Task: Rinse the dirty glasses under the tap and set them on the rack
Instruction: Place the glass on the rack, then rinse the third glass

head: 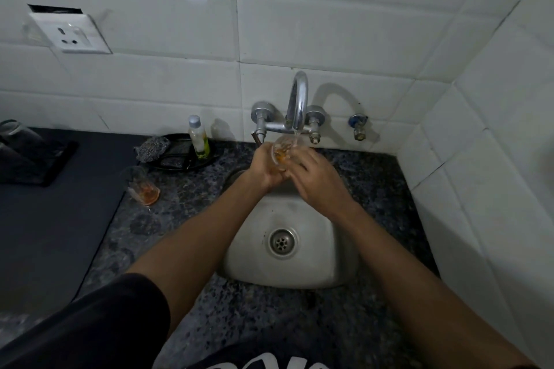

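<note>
The left hand [267,168] is gripping a clear glass [284,152] from the left side, fingers curled round its wall; the right hand [316,177] is lying against the glass from the right, its fingers bent over the near side, so both hands are grasping the same glass; how tightly the right fingers are closing cannot be told, since the glass hides their tips. The glass is being held tilted under the spout of the tap [298,102], over the back edge of the sink [314,260]; a thin stream of water is running from the spout into its mouth; orange residue is showing inside the glass, near its bottom.

A second glass [141,186] is standing on the speckled counter [186,219] to the left of the sink, well apart from the hands; it is also carrying an orange film at its base. At the far left a dark rack [33,165] is sitting on a grey mat [45,234], with a clear glass [13,129] resting on it, partly cut off by the frame edge.

Behind the second glass a black dish [209,159] is holding a scrubber [153,147] and a small bottle [198,136] of yellowish liquid; a wall socket [70,34] is hanging loose on the white tiles above.
</note>
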The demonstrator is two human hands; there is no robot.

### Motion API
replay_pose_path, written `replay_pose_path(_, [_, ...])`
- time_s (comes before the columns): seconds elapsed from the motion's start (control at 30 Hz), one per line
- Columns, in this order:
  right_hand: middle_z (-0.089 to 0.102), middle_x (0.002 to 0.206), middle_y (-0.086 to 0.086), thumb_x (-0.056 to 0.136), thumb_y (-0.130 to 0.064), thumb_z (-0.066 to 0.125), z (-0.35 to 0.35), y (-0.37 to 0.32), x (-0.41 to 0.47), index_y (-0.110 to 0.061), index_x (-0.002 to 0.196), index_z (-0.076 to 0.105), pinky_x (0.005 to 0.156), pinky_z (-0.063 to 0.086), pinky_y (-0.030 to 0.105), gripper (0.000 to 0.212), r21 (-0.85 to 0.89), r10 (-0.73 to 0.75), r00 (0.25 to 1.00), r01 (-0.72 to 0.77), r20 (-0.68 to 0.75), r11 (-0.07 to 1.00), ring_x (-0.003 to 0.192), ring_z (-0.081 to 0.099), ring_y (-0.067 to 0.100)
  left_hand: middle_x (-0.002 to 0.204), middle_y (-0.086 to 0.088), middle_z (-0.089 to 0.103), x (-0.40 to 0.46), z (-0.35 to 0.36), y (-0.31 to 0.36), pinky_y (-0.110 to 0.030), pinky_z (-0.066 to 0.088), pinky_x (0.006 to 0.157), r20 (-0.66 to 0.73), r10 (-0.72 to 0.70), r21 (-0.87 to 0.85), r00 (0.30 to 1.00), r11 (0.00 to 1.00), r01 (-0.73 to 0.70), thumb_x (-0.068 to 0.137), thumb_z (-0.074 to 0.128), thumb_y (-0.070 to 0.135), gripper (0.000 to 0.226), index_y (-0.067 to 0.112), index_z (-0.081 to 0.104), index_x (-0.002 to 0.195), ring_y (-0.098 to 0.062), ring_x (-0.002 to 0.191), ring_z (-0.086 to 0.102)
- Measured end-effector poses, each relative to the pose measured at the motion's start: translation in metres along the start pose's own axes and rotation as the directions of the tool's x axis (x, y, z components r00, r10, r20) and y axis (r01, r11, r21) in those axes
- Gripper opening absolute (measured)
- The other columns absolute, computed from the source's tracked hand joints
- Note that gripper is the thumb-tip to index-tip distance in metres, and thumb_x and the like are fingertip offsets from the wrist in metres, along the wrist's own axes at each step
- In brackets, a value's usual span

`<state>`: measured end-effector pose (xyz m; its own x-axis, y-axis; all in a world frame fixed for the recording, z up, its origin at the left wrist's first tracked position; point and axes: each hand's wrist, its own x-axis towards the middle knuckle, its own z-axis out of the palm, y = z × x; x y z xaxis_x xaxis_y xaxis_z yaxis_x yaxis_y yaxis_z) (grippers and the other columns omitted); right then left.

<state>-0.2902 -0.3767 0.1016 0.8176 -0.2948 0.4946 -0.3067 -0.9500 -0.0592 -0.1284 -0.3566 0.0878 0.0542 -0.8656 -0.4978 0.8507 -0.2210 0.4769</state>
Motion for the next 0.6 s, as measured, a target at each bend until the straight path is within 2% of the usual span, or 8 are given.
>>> replay_pose_path(0.07, [0.062, 0.136, 0.014, 0.1, -0.011, 0.06, -0.002, 0.005, -0.004, -0.005, 0.136, 0.062, 0.094, 0.057, 0.046, 0.037, 0.023, -0.001, 0.991, -0.002, 0.135, 1.0, 0.124, 0.059, 0.03, 0.077, -0.012, 0.066, 0.003, 0.001, 0.001, -0.031, 0.054, 0.069, 0.008, 0.017, -0.002, 1.0, 1.0, -0.017, 0.105, 0.026, 0.029, 0.058, 0.003, 0.071, 0.078, -0.022, 0.069, 0.066])
replay_pose_path(0.17, [0.06, 0.137, 0.009, 0.102, -0.02, 0.058, -0.016, 0.003, 0.005, -0.012, 0.138, 0.059, 0.083, 0.06, 0.048, 0.037, 0.014, 0.164, 0.952, -0.173, 0.257, 0.985, 0.124, 0.058, 0.027, 0.086, -0.016, 0.068, 0.002, 0.007, 0.001, -0.037, 0.05, 0.082, 0.002, 0.019, 0.049, 1.0, 0.999, -0.02, 0.102, 0.025, 0.029, 0.051, 0.001, 0.067, 0.095, -0.027, 0.078, 0.068])
replay_pose_path(0.27, [0.064, 0.13, 0.011, 0.107, -0.028, 0.051, -0.021, -0.012, 0.022, -0.012, 0.13, 0.06, 0.089, 0.057, 0.05, 0.03, 0.053, 0.355, 0.877, -0.391, 0.324, 0.919, 0.118, 0.062, 0.03, 0.068, -0.011, 0.065, -0.004, 0.016, 0.001, -0.025, 0.053, 0.062, -0.012, 0.027, 0.058, 1.0, 0.998, -0.026, 0.103, 0.023, 0.022, 0.05, 0.004, 0.063, 0.079, -0.021, 0.058, 0.066])
replay_pose_path(0.33, [0.07, 0.117, 0.017, 0.107, -0.028, 0.051, -0.02, -0.02, 0.031, -0.01, 0.121, 0.062, 0.088, 0.056, 0.049, 0.026, 0.019, 0.422, 0.822, -0.464, 0.383, 0.886, 0.107, 0.067, 0.036, 0.058, -0.004, 0.059, -0.002, 0.017, 0.0, -0.015, 0.041, 0.043, -0.012, -0.007, 0.074, 1.0, 0.997, 0.008, 0.104, 0.024, 0.022, 0.056, 0.006, 0.065, 0.069, -0.014, 0.045, 0.056])
replay_pose_path(0.4, [0.071, 0.114, 0.014, 0.105, -0.023, 0.055, -0.028, -0.022, 0.036, -0.014, 0.124, 0.061, 0.086, 0.057, 0.045, 0.022, -0.077, 0.442, 0.762, -0.464, 0.474, 0.883, 0.102, 0.069, 0.034, 0.063, 0.0, 0.053, -0.002, 0.012, 0.001, -0.017, 0.029, 0.042, -0.012, -0.05, 0.108, 0.999, 0.993, 0.051, 0.103, 0.028, 0.029, 0.047, 0.009, 0.063, 0.08, -0.01, 0.047, 0.047])
replay_pose_path(0.47, [0.068, 0.119, 0.009, 0.1, -0.014, 0.059, -0.04, -0.018, 0.04, -0.019, 0.132, 0.061, 0.084, 0.057, 0.04, 0.033, -0.182, 0.421, 0.724, -0.388, 0.546, 0.904, 0.099, 0.069, 0.028, 0.079, -0.004, 0.06, 0.003, 0.0, 0.005, -0.022, 0.041, 0.053, -0.025, -0.103, 0.188, 0.994, 0.976, 0.106, 0.102, 0.039, 0.04, 0.039, 0.011, 0.065, 0.096, -0.015, 0.062, 0.055])
replay_pose_path(0.53, [0.064, 0.127, 0.008, 0.1, -0.015, 0.052, -0.05, -0.015, 0.041, -0.019, 0.134, 0.061, 0.079, 0.051, 0.035, 0.035, -0.208, 0.313, 0.772, -0.235, 0.553, 0.949, 0.1, 0.065, 0.025, 0.095, -0.007, 0.069, 0.005, -0.01, 0.008, -0.031, 0.056, 0.066, -0.08, -0.142, 0.282, 0.987, 0.946, 0.159, 0.099, 0.051, 0.048, 0.041, 0.012, 0.069, 0.111, -0.022, 0.082, 0.065])
replay_pose_path(0.6, [0.062, 0.128, 0.006, 0.103, -0.021, 0.04, -0.05, -0.016, 0.041, -0.017, 0.134, 0.061, 0.079, 0.045, 0.033, 0.038, -0.195, 0.311, 0.776, -0.243, 0.548, 0.95, 0.097, 0.06, 0.021, 0.102, -0.01, 0.071, 0.004, -0.008, 0.012, -0.034, 0.059, 0.07, -0.1, -0.106, 0.321, 0.989, 0.938, 0.133, 0.099, 0.054, 0.043, 0.043, 0.01, 0.066, 0.123, -0.024, 0.088, 0.068])
